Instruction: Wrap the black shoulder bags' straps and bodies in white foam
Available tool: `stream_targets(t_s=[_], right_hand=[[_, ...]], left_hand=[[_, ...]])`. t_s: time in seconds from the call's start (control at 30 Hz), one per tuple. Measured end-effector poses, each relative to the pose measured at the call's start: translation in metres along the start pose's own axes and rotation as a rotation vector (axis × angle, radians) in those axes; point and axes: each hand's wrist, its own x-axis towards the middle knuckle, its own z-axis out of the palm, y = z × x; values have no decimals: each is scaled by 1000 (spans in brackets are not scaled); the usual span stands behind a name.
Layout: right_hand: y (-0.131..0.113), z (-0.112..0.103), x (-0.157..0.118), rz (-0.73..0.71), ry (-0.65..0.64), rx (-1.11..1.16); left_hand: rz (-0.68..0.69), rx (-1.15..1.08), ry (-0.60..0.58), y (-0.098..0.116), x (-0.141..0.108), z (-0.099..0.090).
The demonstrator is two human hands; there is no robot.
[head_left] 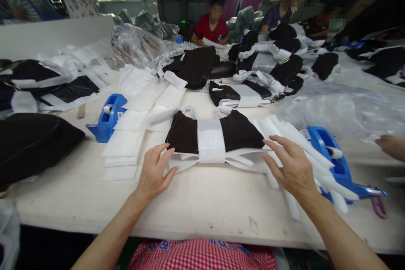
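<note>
A dark brown bag lies on the white table in front of me, with a white foam band around its middle and white sheets under its lower edge. My left hand is at the bag's left lower corner, fingers spread, with nothing held. At the right lower corner, my right hand has its fingers apart, fingertips by the bag's edge. The bag's strap, wrapped in white, runs behind it.
Blue tape dispensers stand left and right. White foam sheets are stacked at the left. More dark bags and clear plastic lie beyond. A person's hand is at the right edge; other people sit behind.
</note>
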Motion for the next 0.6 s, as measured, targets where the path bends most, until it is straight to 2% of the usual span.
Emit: stream_targets(t_s=[0.13, 0.23, 0.33, 0.47, 0.6], right_hand=[[1, 5, -11, -98, -141, 8], [-1, 14, -14, -113, -112, -19], [0, 20, -5, -58, -38, -33], [10, 19, 17, -14, -25, 107], [16, 11, 26, -104, -106, 133]], left_hand=[[94, 46, -59, -2, 9, 11], [91, 66, -27, -4, 16, 21], [77, 56, -36, -8, 20, 27], [1, -44, -57, -10, 17, 23], [-37, -74, -55, -5, 5, 15]])
